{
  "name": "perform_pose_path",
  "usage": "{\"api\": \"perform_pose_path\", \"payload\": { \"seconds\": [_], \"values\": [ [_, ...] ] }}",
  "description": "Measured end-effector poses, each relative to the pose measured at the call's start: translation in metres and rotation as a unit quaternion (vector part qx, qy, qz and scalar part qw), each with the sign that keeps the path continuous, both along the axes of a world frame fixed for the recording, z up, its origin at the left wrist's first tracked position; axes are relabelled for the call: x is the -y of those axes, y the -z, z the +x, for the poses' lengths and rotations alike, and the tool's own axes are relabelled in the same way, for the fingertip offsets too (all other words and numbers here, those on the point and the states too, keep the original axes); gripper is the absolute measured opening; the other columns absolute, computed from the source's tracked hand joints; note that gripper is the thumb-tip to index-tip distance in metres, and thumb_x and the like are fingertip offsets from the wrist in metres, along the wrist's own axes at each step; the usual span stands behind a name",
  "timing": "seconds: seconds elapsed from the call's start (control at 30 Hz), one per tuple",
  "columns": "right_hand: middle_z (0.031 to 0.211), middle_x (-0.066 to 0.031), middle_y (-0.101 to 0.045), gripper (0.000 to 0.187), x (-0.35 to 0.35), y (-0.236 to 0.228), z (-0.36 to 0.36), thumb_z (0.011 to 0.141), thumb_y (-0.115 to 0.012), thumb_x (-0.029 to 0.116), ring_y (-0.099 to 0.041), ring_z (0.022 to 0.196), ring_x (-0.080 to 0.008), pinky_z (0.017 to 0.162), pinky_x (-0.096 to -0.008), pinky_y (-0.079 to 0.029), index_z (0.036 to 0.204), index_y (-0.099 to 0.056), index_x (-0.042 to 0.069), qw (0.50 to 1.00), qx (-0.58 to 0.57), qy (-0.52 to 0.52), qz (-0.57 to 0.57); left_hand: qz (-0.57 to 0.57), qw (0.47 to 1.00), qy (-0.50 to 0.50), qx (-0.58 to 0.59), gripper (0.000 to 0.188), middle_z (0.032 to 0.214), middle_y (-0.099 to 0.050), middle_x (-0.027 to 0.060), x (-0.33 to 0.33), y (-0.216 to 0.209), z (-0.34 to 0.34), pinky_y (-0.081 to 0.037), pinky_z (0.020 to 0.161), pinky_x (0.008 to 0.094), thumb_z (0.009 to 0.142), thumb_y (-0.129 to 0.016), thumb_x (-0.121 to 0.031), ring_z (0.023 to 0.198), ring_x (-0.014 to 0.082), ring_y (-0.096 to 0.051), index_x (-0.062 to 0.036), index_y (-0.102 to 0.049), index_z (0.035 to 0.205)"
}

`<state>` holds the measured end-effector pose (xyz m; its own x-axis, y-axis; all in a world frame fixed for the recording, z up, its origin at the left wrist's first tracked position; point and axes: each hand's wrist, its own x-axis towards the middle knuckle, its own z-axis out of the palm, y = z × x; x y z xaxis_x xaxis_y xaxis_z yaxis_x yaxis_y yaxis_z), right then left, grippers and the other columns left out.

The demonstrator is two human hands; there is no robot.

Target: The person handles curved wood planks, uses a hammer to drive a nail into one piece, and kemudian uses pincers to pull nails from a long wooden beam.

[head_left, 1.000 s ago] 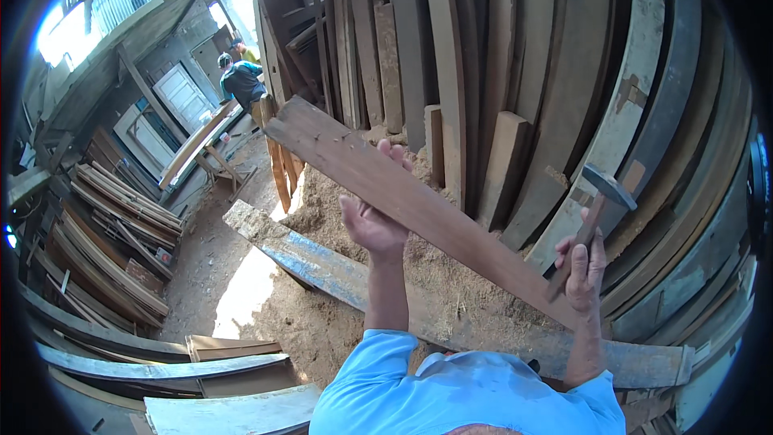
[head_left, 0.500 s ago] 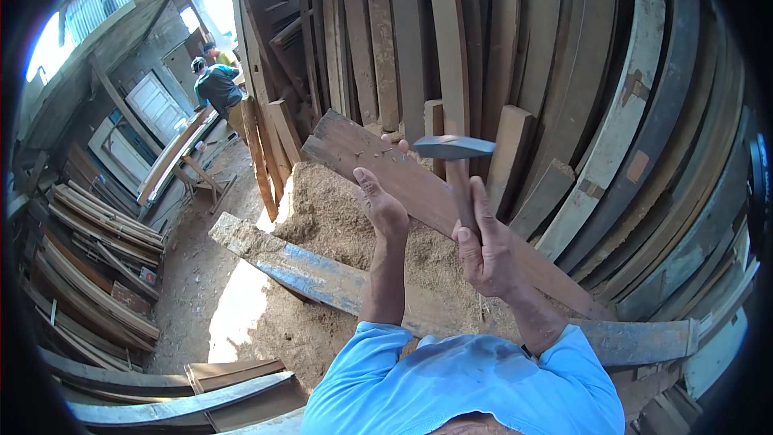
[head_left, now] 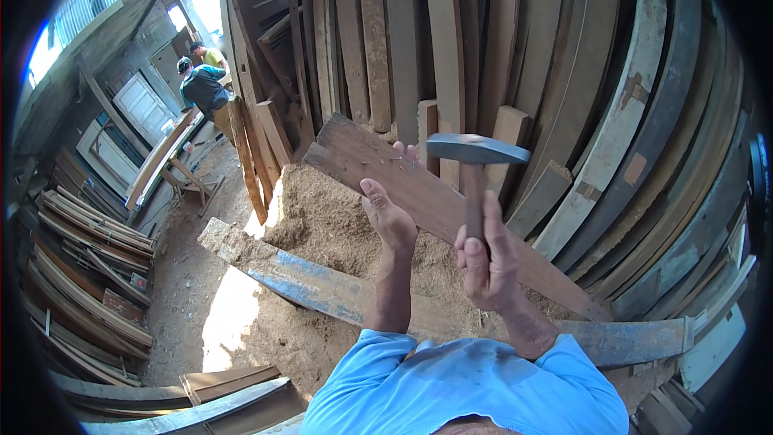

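Note:
A long brown plank (head_left: 447,208) slants from upper left to lower right in front of me. My left hand (head_left: 391,221) holds it from below, the thumb along its near edge and fingertips showing past the far edge. A few small nails (head_left: 395,159) stick up from its face close to those fingertips. My right hand (head_left: 489,267) is wrapped round the wooden handle of a hammer (head_left: 478,150). The metal head is raised above the plank, to the right of the nails, apart from them.
Beneath lies a board with blue paint patches (head_left: 310,278) on heaped sawdust (head_left: 314,208). Upright timber boards (head_left: 535,56) lean along the far side and right. Stacked lumber (head_left: 93,274) lines the left. Two people (head_left: 205,89) stand by a workbench (head_left: 165,157) at the back left.
The hammer has lifted away from the plank and moved slightly right, its head now looking larger. My left hand keeps its hold; the whole view has shifted a little.

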<state>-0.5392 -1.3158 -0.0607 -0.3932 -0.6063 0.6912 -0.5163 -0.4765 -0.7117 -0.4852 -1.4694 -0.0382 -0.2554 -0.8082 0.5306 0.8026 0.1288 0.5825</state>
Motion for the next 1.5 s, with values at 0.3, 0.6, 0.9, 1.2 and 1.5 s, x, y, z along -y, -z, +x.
{"api": "perform_pose_path", "payload": {
  "seconds": [0.3,0.6,0.9,1.2,1.5],
  "values": [
    [0.094,-0.0134,-0.058,0.055,0.009,0.012,-0.006,0.101,-0.042,0.007,-0.053,0.073,-0.0168,0.065,-0.0282,-0.047,0.152,-0.022,0.0,0.992,-0.038,-0.03,-0.113,-0.008,1.0,0.006,0.014,0.071,0.139,-0.047,0.0217,0.01,0.007,-0.007,-0.04,0.108,0.0438,0.103,-0.027,-0.055,0.131,0.03,-0.047,0.0017,-0.027,0.146],
    [0.09,-0.0151,-0.063,0.058,0.002,-0.004,-0.002,0.099,-0.049,0.006,-0.056,0.061,-0.0138,0.056,-0.0306,-0.051,0.152,-0.026,0.001,0.986,-0.11,0.033,-0.119,-0.01,1.0,-0.002,0.022,0.068,0.135,-0.05,0.0211,0.007,0.005,-0.008,-0.044,0.106,0.0443,0.103,-0.029,-0.053,0.125,0.0317,-0.052,0.0014,-0.028,0.144],
    [0.103,-0.0208,-0.064,0.06,-0.001,0.003,0.009,0.097,-0.05,0.005,-0.063,0.074,-0.0242,0.075,-0.0345,-0.052,0.152,-0.027,0.002,0.996,-0.067,0.035,-0.039,0.004,0.999,0.013,0.032,0.075,0.14,-0.046,0.0227,-0.003,0.004,-0.005,-0.041,0.107,0.0471,0.1,-0.031,-0.058,0.129,0.0342,-0.048,-0.0001,-0.024,0.147],
    [0.09,-0.0116,-0.061,0.066,-0.019,-0.01,0.014,0.099,-0.045,0.006,-0.058,0.067,-0.0138,0.063,-0.03,-0.05,0.154,-0.011,-0.001,1.0,0.01,-0.009,0.02,0.009,0.999,0.049,-0.01,0.08,0.131,-0.053,0.0198,-0.003,0.01,-0.002,-0.04,0.106,0.0439,0.099,-0.024,-0.065,0.124,0.0304,-0.051,-0.0003,-0.025,0.146],
    [0.11,-0.0203,-0.061,0.063,-0.018,-0.007,0.01,0.099,-0.043,0.007,-0.064,0.084,-0.0216,0.074,-0.0313,-0.053,0.155,-0.014,0.001,0.984,-0.139,0.112,0.009,0.02,0.999,0.015,0.037,0.092,0.139,-0.046,0.0207,-0.016,0.003,0.001,-0.043,0.104,0.0471,0.09,-0.029,-0.076,0.122,0.032,-0.052,-0.0054,-0.02,0.149]
  ]
}}
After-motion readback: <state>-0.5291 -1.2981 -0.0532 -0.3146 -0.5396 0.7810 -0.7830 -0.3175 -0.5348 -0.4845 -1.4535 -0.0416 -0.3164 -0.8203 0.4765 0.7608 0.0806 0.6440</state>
